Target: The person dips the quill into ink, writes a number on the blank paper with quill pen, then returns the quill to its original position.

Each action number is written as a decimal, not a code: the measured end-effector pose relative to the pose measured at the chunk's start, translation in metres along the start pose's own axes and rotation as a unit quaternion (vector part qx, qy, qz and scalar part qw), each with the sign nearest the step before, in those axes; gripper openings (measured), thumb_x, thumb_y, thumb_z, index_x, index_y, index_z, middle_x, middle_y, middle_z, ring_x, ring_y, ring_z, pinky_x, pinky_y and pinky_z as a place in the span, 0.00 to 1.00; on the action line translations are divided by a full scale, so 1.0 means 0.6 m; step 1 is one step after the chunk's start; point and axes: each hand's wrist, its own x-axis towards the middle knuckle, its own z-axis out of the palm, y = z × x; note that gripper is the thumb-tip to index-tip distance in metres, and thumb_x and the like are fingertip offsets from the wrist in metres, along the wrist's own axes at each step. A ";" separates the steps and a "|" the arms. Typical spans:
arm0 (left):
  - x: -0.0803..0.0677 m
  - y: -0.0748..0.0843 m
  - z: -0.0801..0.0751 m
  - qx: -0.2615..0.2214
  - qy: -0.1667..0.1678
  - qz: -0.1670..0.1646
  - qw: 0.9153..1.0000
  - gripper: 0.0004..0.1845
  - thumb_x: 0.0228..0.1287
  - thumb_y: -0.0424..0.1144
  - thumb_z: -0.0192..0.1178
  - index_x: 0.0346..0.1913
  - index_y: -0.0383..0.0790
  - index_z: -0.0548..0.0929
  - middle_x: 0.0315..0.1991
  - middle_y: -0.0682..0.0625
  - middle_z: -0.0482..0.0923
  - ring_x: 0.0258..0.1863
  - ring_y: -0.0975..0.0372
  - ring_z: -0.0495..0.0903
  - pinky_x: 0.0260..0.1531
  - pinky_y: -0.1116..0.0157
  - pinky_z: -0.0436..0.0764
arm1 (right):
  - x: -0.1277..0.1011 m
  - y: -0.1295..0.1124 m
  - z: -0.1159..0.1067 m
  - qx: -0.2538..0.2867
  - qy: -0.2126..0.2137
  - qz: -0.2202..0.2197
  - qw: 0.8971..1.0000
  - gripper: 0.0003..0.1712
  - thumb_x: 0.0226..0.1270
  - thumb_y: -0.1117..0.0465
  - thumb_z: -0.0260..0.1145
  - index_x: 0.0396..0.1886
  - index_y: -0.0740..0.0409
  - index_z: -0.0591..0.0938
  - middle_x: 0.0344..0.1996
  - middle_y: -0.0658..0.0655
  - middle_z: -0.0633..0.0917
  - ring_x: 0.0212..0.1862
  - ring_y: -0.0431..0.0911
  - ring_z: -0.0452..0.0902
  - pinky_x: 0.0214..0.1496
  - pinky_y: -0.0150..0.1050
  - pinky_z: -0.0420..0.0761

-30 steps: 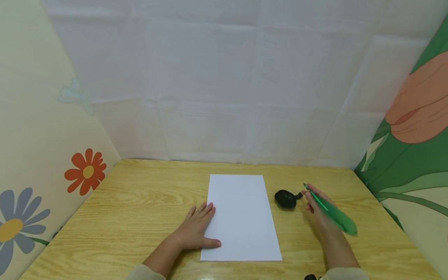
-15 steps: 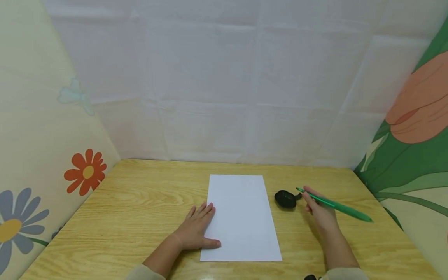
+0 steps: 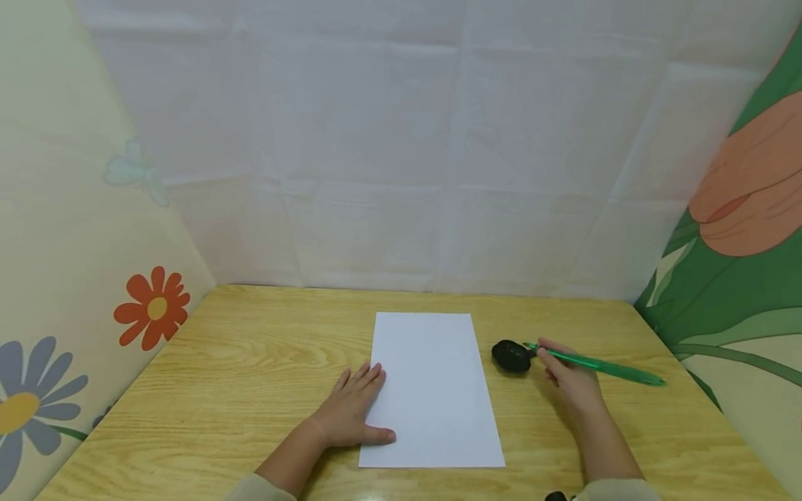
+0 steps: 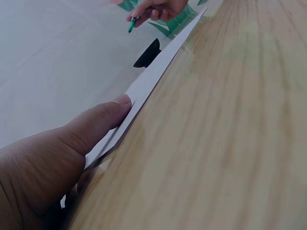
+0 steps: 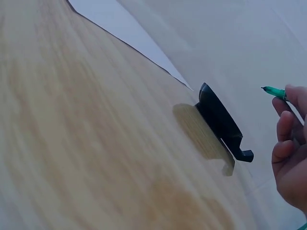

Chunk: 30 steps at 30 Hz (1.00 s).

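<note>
A blank white sheet of paper (image 3: 435,390) lies at the middle of the wooden table. My left hand (image 3: 351,410) rests flat over its left edge, thumb on the sheet and fingers spread. In the left wrist view the thumb (image 4: 98,122) presses on the paper's edge. My right hand (image 3: 578,390) pinches a slim green pen (image 3: 620,371) with a broad, leaf-like rear part. The pen's dark tip (image 5: 264,88) points left, raised off the table. Just left of that hand sits a small black oval dish (image 3: 510,356) with a short bent handle, partly hidden by the pen tip.
The wood-grain table (image 3: 250,362) stretches to both sides. Behind it hangs a creased white cloth (image 3: 376,139). Flower-printed panels stand at left (image 3: 56,264) and right (image 3: 745,278). A small black object (image 3: 555,496) shows by the right sleeve.
The pen has turned in my right hand: its broad rear swung outward to the right, and its tip moved left and down toward the black dish. My left hand and the paper stayed put.
</note>
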 end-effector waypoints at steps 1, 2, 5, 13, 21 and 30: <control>0.000 0.000 0.000 0.000 0.000 -0.001 1.000 0.59 0.52 0.69 0.64 0.75 0.31 0.56 0.78 0.39 0.50 0.79 0.45 0.45 0.74 0.39 0.41 | 0.000 0.000 0.000 0.005 -0.004 -0.001 1.000 0.30 0.69 0.48 0.65 0.65 0.59 0.76 0.24 0.38 0.78 0.28 0.32 0.71 0.33 0.27 0.74; 0.000 0.000 0.000 -0.001 0.000 -0.001 1.000 0.59 0.52 0.69 0.64 0.75 0.31 0.56 0.78 0.39 0.50 0.79 0.45 0.45 0.74 0.39 0.41 | 0.001 0.001 0.000 0.009 -0.007 -0.002 1.000 0.30 0.69 0.49 0.65 0.65 0.60 0.76 0.23 0.38 0.78 0.27 0.33 0.71 0.32 0.27 0.74; -0.001 0.001 -0.001 -0.002 0.000 -0.003 1.000 0.59 0.51 0.69 0.64 0.75 0.31 0.56 0.78 0.39 0.50 0.79 0.45 0.45 0.74 0.39 0.40 | 0.003 0.003 0.000 0.019 -0.015 -0.007 1.000 0.29 0.69 0.50 0.65 0.64 0.61 0.77 0.22 0.41 0.78 0.26 0.34 0.70 0.30 0.27 0.73; -0.002 0.002 -0.001 0.002 0.003 -0.004 1.000 0.59 0.51 0.69 0.64 0.75 0.31 0.56 0.78 0.39 0.50 0.79 0.45 0.45 0.74 0.40 0.41 | 0.009 0.013 0.005 0.015 -0.003 0.006 1.000 0.08 0.64 0.50 0.70 0.43 0.38 0.86 0.24 0.38 0.80 0.26 0.34 0.71 0.31 0.26 0.73; -0.003 0.004 -0.003 -0.001 -0.001 -0.005 1.000 0.59 0.52 0.69 0.63 0.75 0.30 0.55 0.78 0.39 0.49 0.79 0.45 0.44 0.74 0.39 0.41 | 0.017 0.021 0.013 -0.072 -0.032 -0.002 0.997 0.32 0.66 0.46 0.67 0.63 0.61 0.78 0.59 0.61 0.79 0.31 0.36 0.72 0.36 0.29 0.75; -0.002 0.004 -0.004 0.002 -0.005 -0.003 1.000 0.59 0.52 0.70 0.63 0.75 0.31 0.55 0.78 0.40 0.49 0.79 0.45 0.44 0.74 0.39 0.41 | 0.025 0.022 0.020 -0.103 -0.060 -0.017 0.993 0.30 0.66 0.48 0.67 0.60 0.62 0.79 0.70 0.68 0.68 0.71 0.61 0.63 0.67 0.49 0.73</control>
